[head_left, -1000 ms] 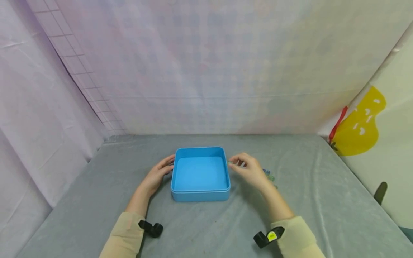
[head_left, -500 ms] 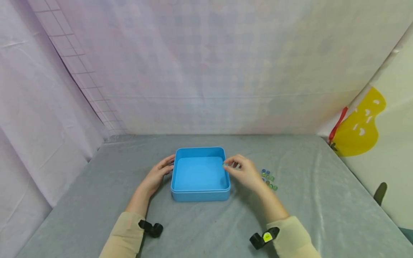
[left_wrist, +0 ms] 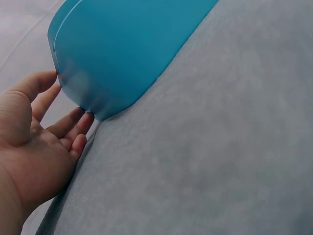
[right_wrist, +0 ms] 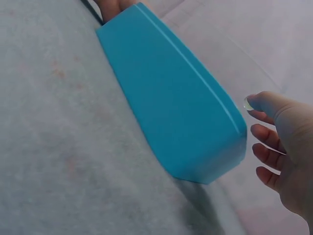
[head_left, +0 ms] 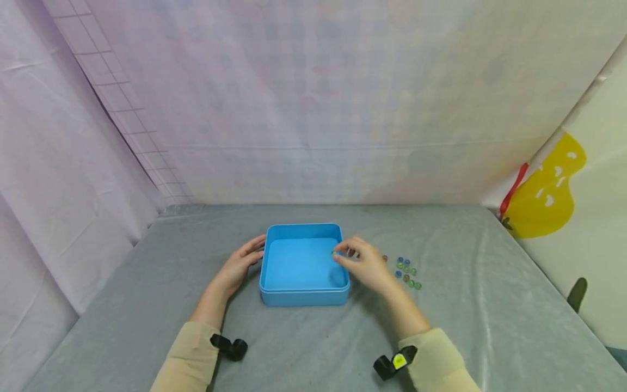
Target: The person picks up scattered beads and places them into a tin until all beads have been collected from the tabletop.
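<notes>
A square blue box (head_left: 303, 298), open at the top, stands on the grey cloth in the head view. My left hand (head_left: 243, 265) touches its left wall with straight, spread fingertips, which the left wrist view shows against the box (left_wrist: 122, 54) near a rounded corner. Between thumb and forefinger my right hand (head_left: 364, 264) pinches a small clear-green glass marble (head_left: 334, 253), over the box's right rim. From the right wrist, the marble (right_wrist: 248, 104) shows at the thumb tip, above the rim, with the other fingers loosely bent. No marble shows on the visible box floor.
Several glass marbles (head_left: 410, 270), blue, green and brownish, lie loose on the cloth to the right of my right hand. A grey cloth (head_left: 313, 348) covers the table. Pale curtains (head_left: 313, 109) rise behind and at both sides.
My right hand has moved left with the marble, from beside the box's right wall to over its rim. More loose marbles show behind it. The left hand and the box have stayed put.
</notes>
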The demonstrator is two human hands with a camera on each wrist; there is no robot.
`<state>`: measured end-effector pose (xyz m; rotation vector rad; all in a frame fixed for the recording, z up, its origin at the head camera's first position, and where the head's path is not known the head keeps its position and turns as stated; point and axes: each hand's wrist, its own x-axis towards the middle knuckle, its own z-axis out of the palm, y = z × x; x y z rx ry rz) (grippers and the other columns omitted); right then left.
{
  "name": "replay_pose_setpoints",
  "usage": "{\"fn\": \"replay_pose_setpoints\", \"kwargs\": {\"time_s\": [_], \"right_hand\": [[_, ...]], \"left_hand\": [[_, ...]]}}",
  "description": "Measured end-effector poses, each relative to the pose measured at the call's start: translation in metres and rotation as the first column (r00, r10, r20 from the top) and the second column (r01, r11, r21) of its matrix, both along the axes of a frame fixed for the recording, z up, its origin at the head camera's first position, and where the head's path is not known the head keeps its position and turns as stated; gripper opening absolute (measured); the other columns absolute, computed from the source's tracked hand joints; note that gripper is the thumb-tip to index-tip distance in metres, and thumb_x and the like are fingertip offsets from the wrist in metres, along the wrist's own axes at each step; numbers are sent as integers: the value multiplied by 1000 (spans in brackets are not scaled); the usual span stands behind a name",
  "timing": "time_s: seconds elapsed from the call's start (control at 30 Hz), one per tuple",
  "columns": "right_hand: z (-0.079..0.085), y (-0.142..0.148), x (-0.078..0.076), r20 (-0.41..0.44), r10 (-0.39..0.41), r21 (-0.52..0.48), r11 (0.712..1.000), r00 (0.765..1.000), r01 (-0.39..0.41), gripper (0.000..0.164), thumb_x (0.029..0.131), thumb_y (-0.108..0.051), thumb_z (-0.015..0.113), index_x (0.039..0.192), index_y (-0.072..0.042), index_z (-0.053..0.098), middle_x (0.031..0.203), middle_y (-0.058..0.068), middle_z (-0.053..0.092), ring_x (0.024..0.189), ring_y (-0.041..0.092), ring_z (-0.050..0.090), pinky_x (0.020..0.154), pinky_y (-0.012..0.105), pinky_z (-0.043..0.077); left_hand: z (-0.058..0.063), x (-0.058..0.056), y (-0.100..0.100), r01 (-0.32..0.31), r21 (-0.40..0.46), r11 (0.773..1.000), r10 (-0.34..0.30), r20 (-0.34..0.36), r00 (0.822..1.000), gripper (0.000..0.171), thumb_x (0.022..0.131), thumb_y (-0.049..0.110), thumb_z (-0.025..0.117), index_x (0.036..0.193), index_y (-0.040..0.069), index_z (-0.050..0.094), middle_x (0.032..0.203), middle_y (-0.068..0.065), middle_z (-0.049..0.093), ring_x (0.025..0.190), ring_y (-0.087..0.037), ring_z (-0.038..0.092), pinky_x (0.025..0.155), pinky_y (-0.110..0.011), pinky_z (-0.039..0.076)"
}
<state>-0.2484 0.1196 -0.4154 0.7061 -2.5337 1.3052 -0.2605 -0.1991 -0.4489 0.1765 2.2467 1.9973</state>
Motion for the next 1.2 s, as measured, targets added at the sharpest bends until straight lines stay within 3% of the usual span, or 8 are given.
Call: {"fn": "replay_pose_setpoints", "kwargs": {"time_s": [0.5,1.2], "right_hand": [[-15,-5,0,-21,-11,24,1000,1000,12,10,87,-17,72,96,-13,72,87,-3,58,82,19,53,69,36,45],[-19,-6,-2,1,-6,3,1000,1000,6,9,88,-15,71,96,-10,72,88,3,60,83,28,55,70,37,45]], "left_hand": [[-2,0,-1,19,13,1000,-19,-10,1000,49,100,19,52,146,13,40,149,-12,36,138,-27,26,107,-53,19],[-2,-1,-2,6,6,1000,-5,-14,1000,49,100,19,52,146,11,40,149,-12,36,137,-28,27,106,-53,19]]}}
